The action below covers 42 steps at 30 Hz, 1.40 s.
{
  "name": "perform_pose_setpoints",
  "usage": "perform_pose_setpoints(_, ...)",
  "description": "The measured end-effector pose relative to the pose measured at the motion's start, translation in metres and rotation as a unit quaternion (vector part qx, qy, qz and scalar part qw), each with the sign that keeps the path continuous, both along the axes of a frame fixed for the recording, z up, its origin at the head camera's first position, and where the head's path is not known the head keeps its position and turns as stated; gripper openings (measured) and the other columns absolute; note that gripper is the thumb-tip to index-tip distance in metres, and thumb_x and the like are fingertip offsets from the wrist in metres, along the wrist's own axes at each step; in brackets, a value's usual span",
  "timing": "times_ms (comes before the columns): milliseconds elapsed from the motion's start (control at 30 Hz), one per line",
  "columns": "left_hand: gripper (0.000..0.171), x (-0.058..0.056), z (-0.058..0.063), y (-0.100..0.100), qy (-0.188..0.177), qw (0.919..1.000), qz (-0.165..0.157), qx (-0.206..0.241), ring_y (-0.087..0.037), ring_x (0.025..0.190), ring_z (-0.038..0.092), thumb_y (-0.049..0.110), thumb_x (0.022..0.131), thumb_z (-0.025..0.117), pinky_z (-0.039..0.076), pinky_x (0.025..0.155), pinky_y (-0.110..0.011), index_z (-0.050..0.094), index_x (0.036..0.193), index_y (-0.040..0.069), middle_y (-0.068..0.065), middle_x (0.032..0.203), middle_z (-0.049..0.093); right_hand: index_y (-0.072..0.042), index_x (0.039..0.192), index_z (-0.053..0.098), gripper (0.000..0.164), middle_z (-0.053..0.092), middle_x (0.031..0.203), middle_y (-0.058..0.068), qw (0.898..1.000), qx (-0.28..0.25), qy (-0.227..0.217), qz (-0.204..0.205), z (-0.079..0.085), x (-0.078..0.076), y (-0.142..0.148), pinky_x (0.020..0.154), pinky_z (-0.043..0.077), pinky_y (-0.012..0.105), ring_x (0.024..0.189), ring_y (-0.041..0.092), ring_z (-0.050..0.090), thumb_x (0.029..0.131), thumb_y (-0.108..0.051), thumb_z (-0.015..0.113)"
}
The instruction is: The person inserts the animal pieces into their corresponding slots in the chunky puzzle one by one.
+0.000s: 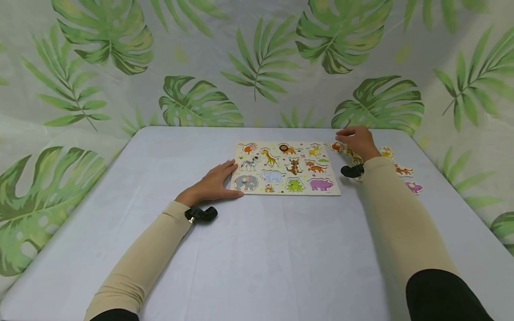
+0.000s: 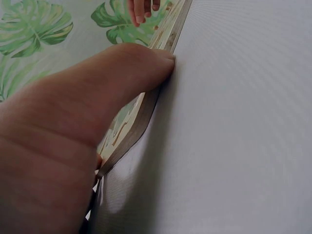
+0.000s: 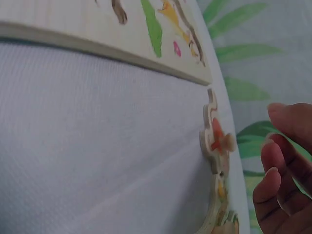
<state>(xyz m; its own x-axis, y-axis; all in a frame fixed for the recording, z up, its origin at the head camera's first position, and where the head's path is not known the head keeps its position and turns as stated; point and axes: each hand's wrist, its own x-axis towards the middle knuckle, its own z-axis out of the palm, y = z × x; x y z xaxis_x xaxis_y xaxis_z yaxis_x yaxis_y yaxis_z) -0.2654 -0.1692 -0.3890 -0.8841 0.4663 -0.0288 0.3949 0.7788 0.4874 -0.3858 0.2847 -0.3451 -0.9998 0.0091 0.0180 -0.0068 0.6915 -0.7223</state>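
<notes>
A wooden animal puzzle board (image 1: 281, 191) lies flat on the white-covered table. My left hand (image 1: 217, 182) rests at its front left corner, fingers along the left side and thumb (image 2: 146, 66) against the front edge. An elephant piece (image 1: 246, 183) with a knob sits in its slot near that hand. My right hand (image 1: 358, 140) hovers above loose pieces right of the board, fingers loosely bent, nothing between them. Below it lies a reddish knobbed piece (image 3: 217, 139), close to the board's back right corner. A yellow patterned piece (image 1: 354, 157) is partly hidden by the hand.
More loose pieces lie beyond the right forearm: a yellow one (image 1: 387, 152), a tiger (image 1: 403, 170) and a purple one (image 1: 414, 187). A leaf-patterned cloth (image 1: 257, 62) hangs behind the table (image 1: 261, 249). Both wrists wear black camera mounts.
</notes>
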Motion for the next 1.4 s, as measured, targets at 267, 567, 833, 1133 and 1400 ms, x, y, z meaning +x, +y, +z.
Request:
perform_pose_setpoints(267, 0.100, 0.000, -0.001, -0.001, 0.002, 1.0000, -0.005, 0.004, -0.031, 0.147, 0.008, 0.057, 0.080, 0.068, 0.012, 0.116, -0.051, 0.021, 0.155, 0.010, -0.005, 0.162, 0.011, -0.004, 0.125, 0.063, 0.045, 0.057, 0.124, 0.021, 1.000, 0.007, -0.013, 0.002, -0.008, 0.001, 0.004, 0.086, 0.045, 0.046, 0.106, 0.034, 0.054, 0.094, -0.036, 0.062)
perform_pose_setpoints(567, 0.100, 0.001, 0.001, 0.000, 0.003, 0.9999, -0.008, 0.006, -0.031, 0.147, 0.008, 0.056, 0.080, 0.069, 0.013, 0.116, -0.052, 0.021, 0.155, 0.010, -0.005, 0.162, 0.011, -0.003, 0.122, 0.064, 0.041, 0.059, 0.123, 0.021, 1.000, 0.009, -0.008, -0.010, -0.022, -0.002, 0.011, 0.091, 0.044, 0.047, 0.106, 0.033, 0.054, 0.095, -0.034, 0.062)
perform_pose_setpoints(833, 0.101, 0.003, 0.003, 0.001, -0.001, 1.0000, -0.006, 0.007, -0.032, 0.147, 0.008, 0.056, 0.080, 0.069, 0.013, 0.115, -0.053, 0.021, 0.155, 0.009, -0.006, 0.162, 0.011, -0.004, 0.120, 0.066, 0.042, 0.060, 0.121, 0.018, 1.000, -0.002, -0.008, -0.017, -0.028, -0.001, 0.008, 0.082, 0.044, 0.043, 0.105, 0.031, 0.053, 0.093, -0.037, 0.064)
perform_pose_setpoints(1133, 0.100, 0.002, 0.002, 0.000, 0.007, 0.9999, -0.010, 0.007, -0.032, 0.147, 0.009, 0.055, 0.080, 0.069, 0.013, 0.116, -0.051, 0.021, 0.154, 0.008, -0.008, 0.161, 0.012, -0.004, 0.117, 0.067, 0.040, 0.062, 0.118, 0.019, 1.000, 0.008, -0.002, -0.026, -0.028, 0.000, 0.005, 0.079, 0.044, 0.042, 0.103, 0.031, 0.053, 0.092, -0.035, 0.065)
perform_pose_setpoints(1400, 0.101, 0.000, 0.001, 0.000, 0.007, 0.9999, -0.009, 0.007, -0.032, 0.147, 0.009, 0.056, 0.079, 0.069, 0.013, 0.116, -0.052, 0.021, 0.154, 0.009, -0.007, 0.161, 0.012, -0.001, 0.118, 0.066, 0.038, 0.062, 0.118, 0.022, 0.999, 0.013, -0.005, -0.030, -0.025, 0.003, 0.002, 0.083, 0.046, 0.044, 0.103, 0.033, 0.054, 0.093, -0.030, 0.065)
